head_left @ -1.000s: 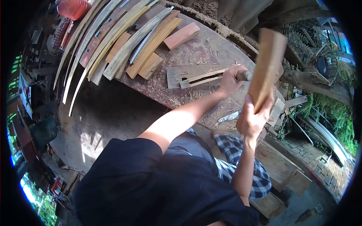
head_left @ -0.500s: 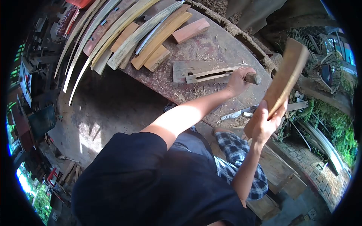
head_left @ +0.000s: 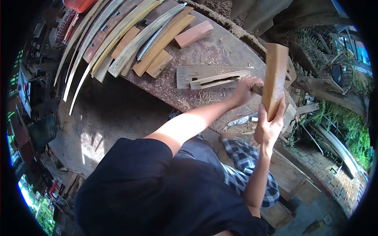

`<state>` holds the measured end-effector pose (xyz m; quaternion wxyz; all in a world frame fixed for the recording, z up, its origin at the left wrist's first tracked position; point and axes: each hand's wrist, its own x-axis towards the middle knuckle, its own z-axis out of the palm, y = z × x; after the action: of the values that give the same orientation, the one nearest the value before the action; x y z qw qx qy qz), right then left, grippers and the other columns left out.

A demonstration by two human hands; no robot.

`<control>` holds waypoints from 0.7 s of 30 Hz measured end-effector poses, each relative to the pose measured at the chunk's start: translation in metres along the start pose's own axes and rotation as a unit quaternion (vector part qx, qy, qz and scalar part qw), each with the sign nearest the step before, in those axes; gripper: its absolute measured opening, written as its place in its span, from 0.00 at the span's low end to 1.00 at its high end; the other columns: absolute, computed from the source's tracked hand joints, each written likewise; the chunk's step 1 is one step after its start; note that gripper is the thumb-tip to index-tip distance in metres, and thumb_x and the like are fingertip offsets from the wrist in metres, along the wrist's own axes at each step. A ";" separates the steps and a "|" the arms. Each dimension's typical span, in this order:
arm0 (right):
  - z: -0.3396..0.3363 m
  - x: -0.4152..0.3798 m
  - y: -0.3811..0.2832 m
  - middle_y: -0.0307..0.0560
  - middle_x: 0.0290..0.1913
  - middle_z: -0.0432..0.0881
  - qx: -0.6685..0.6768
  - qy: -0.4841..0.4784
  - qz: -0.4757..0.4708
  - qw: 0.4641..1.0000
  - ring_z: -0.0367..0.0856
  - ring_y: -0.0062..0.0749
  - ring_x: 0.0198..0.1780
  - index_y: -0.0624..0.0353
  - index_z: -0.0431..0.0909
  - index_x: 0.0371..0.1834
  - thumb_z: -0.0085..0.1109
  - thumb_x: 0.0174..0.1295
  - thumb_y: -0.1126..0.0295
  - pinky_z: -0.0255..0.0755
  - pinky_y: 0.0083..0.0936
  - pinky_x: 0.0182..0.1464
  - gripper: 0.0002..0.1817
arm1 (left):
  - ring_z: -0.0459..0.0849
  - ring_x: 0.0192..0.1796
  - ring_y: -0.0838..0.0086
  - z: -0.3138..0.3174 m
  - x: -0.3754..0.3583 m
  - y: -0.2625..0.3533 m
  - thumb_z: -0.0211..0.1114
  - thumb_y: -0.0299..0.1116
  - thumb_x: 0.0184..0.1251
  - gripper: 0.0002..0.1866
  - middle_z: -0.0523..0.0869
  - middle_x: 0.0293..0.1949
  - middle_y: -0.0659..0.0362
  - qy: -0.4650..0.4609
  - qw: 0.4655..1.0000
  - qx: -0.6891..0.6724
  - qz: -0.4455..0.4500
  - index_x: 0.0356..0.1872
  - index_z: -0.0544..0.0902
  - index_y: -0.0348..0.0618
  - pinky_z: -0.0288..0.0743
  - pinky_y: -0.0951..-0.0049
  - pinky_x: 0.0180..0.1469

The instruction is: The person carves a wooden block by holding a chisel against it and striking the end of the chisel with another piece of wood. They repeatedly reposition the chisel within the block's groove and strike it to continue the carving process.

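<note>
One slotted piece [head_left: 196,85] | left hand [head_left: 243,91]: tool [head_left: 257,89] at slot [head_left: 217,81] | right hand [head_left: 269,128]: wooden block [head_left: 276,76]

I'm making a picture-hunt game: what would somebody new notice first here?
Probably the big wood block held up in the right hand, near the left hand gripping a wooden handle. Next, the long curved strips at the left end of the bench, some poking past its edge. Then the bright red thing at the top left.
</note>
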<state>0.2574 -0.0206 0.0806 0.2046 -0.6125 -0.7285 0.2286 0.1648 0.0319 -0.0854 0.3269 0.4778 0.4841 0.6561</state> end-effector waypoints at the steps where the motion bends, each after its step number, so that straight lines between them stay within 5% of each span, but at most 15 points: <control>1: -0.002 -0.003 -0.005 0.70 0.67 0.76 0.034 0.017 0.040 0.998 0.80 0.58 0.64 0.52 0.55 0.82 0.65 0.66 0.63 0.71 0.41 0.67 0.42 | 0.82 0.41 0.53 0.002 -0.002 -0.003 0.70 0.22 0.51 0.14 0.85 0.34 0.56 0.008 1.000 0.008 0.010 0.39 0.82 0.47 0.73 0.58 0.49; 4: 0.012 -0.012 -0.001 0.69 0.67 0.76 0.096 0.137 -0.074 0.983 0.81 0.55 0.63 0.52 0.56 0.81 0.66 0.65 0.63 0.72 0.41 0.66 0.42 | 0.82 0.42 0.55 -0.001 -0.003 -0.006 0.70 0.22 0.51 0.15 0.85 0.36 0.55 0.021 1.000 0.021 0.006 0.42 0.84 0.47 0.74 0.62 0.49; 6: 0.017 -0.014 0.009 0.69 0.66 0.78 -0.016 -0.008 0.018 1.000 0.83 0.54 0.60 0.52 0.56 0.81 0.66 0.64 0.64 0.74 0.41 0.64 0.43 | 0.83 0.42 0.56 -0.001 0.005 -0.005 0.71 0.23 0.52 0.13 0.86 0.36 0.55 0.020 1.000 -0.005 -0.001 0.40 0.84 0.45 0.75 0.63 0.49; 8: 0.007 -0.005 0.005 0.68 0.65 0.78 -0.025 -0.020 0.005 0.999 0.84 0.54 0.59 0.52 0.56 0.81 0.65 0.64 0.64 0.76 0.41 0.62 0.42 | 0.83 0.41 0.59 0.002 0.017 -0.005 0.72 0.23 0.53 0.12 0.86 0.36 0.56 0.019 1.000 -0.011 0.003 0.39 0.84 0.44 0.75 0.64 0.49; 10: 0.004 -0.007 -0.009 0.69 0.64 0.79 0.051 0.041 0.041 0.997 0.84 0.53 0.58 0.52 0.56 0.81 0.65 0.65 0.64 0.76 0.40 0.62 0.42 | 0.83 0.40 0.64 -0.001 0.010 -0.006 0.73 0.23 0.54 0.10 0.86 0.35 0.57 0.021 0.999 -0.016 -0.020 0.37 0.83 0.42 0.76 0.67 0.47; 12: 0.020 -0.009 -0.007 0.72 0.58 0.81 0.155 0.156 -0.053 0.974 0.85 0.52 0.54 0.50 0.57 0.80 0.64 0.65 0.63 0.77 0.39 0.60 0.41 | 0.83 0.38 0.70 -0.007 0.006 -0.005 0.72 0.21 0.55 0.09 0.85 0.34 0.58 0.007 0.999 -0.026 -0.031 0.37 0.83 0.40 0.76 0.67 0.46; 14: 0.016 -0.006 -0.005 0.69 0.56 0.83 0.029 -0.023 0.130 0.991 0.87 0.54 0.52 0.47 0.58 0.80 0.65 0.65 0.61 0.78 0.40 0.58 0.41 | 0.82 0.35 0.63 -0.008 0.007 -0.003 0.69 0.20 0.53 0.10 0.84 0.31 0.56 -0.018 0.997 -0.056 -0.059 0.36 0.83 0.44 0.75 0.66 0.46; 15: 0.020 -0.005 0.004 0.66 0.54 0.85 -0.035 0.009 0.008 0.999 0.88 0.56 0.50 0.44 0.58 0.80 0.67 0.65 0.58 0.79 0.42 0.56 0.41 | 0.80 0.32 0.74 -0.008 0.008 -0.009 0.70 0.20 0.56 0.09 0.84 0.29 0.59 -0.039 0.992 -0.081 -0.085 0.37 0.83 0.43 0.75 0.71 0.41; 19: 0.026 -0.004 0.022 0.65 0.62 0.81 0.088 0.033 0.024 0.995 0.83 0.50 0.60 0.53 0.60 0.80 0.68 0.65 0.57 0.75 0.40 0.62 0.41 | 0.81 0.42 0.87 -0.026 0.032 -0.009 0.71 0.23 0.66 0.07 0.88 0.37 0.69 -0.135 0.971 -0.147 -0.129 0.43 0.86 0.39 0.77 0.78 0.47; 21: 0.041 -0.004 0.052 0.61 0.62 0.79 0.232 0.008 0.149 0.961 0.80 0.43 0.60 0.60 0.61 0.78 0.67 0.66 0.57 0.72 0.36 0.63 0.41 | 0.81 0.41 0.87 -0.033 0.045 -0.018 0.72 0.24 0.66 0.07 0.88 0.37 0.69 -0.152 0.962 -0.179 -0.139 0.43 0.86 0.41 0.77 0.78 0.46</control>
<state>0.2762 -0.0203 0.0171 0.3104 -0.6515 -0.5548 0.4140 0.1187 0.0669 -0.0910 0.5649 0.4337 0.3649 0.5997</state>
